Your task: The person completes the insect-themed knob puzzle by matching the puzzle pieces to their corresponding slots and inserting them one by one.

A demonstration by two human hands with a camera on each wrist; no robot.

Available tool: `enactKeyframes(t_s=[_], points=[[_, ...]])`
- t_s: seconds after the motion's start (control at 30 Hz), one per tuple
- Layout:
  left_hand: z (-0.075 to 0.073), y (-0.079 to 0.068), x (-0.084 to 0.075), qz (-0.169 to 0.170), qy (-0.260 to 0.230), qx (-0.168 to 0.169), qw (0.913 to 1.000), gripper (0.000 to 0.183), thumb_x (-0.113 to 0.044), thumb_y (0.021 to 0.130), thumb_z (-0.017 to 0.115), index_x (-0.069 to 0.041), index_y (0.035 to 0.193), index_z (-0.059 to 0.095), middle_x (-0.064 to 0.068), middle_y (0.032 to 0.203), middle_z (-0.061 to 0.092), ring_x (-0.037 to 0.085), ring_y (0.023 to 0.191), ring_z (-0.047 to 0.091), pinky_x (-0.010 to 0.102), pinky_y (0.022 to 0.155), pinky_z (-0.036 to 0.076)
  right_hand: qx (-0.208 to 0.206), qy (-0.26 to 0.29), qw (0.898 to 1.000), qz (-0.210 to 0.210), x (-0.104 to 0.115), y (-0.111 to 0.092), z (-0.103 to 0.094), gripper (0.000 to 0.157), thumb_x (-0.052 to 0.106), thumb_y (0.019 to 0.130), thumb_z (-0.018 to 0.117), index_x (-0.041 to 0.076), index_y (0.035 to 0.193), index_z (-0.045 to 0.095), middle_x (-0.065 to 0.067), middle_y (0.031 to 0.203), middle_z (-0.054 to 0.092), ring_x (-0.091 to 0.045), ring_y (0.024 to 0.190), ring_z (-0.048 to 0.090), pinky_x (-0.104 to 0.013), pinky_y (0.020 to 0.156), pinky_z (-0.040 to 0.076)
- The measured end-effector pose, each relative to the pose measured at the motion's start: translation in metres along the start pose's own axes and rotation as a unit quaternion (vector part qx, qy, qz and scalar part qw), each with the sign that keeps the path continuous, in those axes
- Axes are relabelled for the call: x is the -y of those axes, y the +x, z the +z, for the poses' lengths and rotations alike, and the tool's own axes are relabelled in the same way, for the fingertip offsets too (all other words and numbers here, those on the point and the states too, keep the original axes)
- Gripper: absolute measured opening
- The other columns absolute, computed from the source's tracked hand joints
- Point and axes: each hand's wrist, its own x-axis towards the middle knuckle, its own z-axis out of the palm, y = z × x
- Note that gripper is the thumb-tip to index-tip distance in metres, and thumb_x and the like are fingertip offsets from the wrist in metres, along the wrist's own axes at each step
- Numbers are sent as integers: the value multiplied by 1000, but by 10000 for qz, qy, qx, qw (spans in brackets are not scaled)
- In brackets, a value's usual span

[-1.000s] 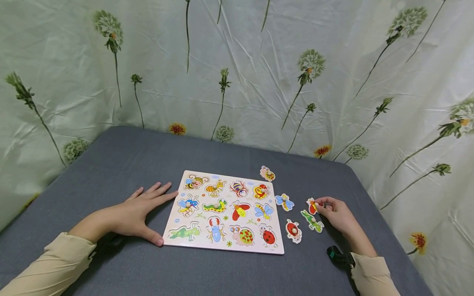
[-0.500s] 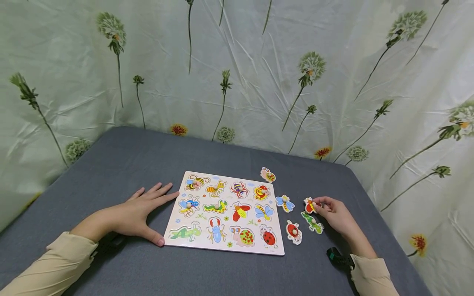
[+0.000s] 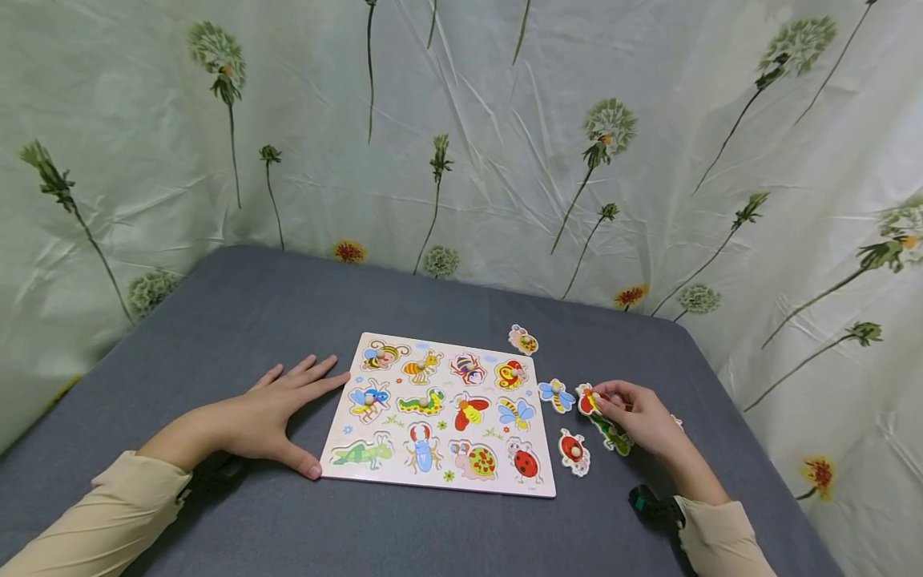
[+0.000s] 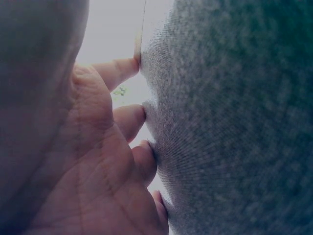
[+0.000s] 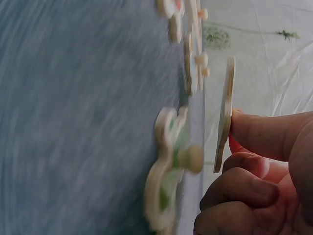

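Note:
My left hand [image 3: 263, 425] lies with fingers spread on the cloth, its thumb and index fingertips right at the left edge of the wooden peg puzzle board [image 3: 497, 486]. The left wrist view shows its palm [image 4: 93, 166] close up. At the right, my right hand [image 3: 644, 421] pinches a red and yellow winged-insect puzzle piece [image 3: 587, 399] between thumb and fingers. Seen edge-on in the right wrist view, that piece [image 5: 225, 115] is raised off the table. Below it lies the green grasshopper piece [image 3: 613, 437], knob up, partly hidden by the hand.
Beside the board lie a blue-winged dragonfly piece [image 3: 557, 396], a ladybird piece [image 3: 574, 452] and a snail piece [image 3: 522, 340]. Another piece [image 3: 678, 421] peeks out behind my right hand. Several knobbed pieces sit in the board's upper slots. A floral curtain [image 3: 476, 160] hangs behind the table.
My right hand has moved left with the red and yellow insect piece, from beside the grasshopper piece to above it and near the dragonfly. The left hand stays put.

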Motion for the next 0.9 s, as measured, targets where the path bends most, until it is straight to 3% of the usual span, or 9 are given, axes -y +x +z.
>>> enactKeyframes(t_s=[0.3, 0.47, 0.9], points=[[-1, 0, 0, -11, -13, 36, 10000, 129, -69, 70, 92, -24, 172, 29, 18, 182, 10, 54, 165, 2, 83, 121, -1, 102, 26, 9996, -274, 19, 2, 6, 26, 14, 105, 69, -6, 122, 71, 2, 77, 48, -6, 64, 41, -24, 55, 35], [-1, 0, 0, -18, -25, 50, 10000, 128, -69, 70, 92, -24, 172, 29, 19, 182, 10, 55, 165, 2, 84, 120, -1, 151, 63, 9992, -359, 27, 4, 11, 25, 15, 105, 71, -5, 119, 72, 1, 78, 49, -6, 67, 45, -23, 62, 38], [0, -1, 0, 54, -38, -4, 10000, 128, -67, 70, 93, -23, 172, 30, 19, 182, 10, 55, 165, 2, 83, 120, 0, 394, 186, 9988, -203, 47, 7, 25, 24, 14, 104, 71, -4, 120, 72, 0, 80, 52, -7, 69, 45, -23, 59, 37]])
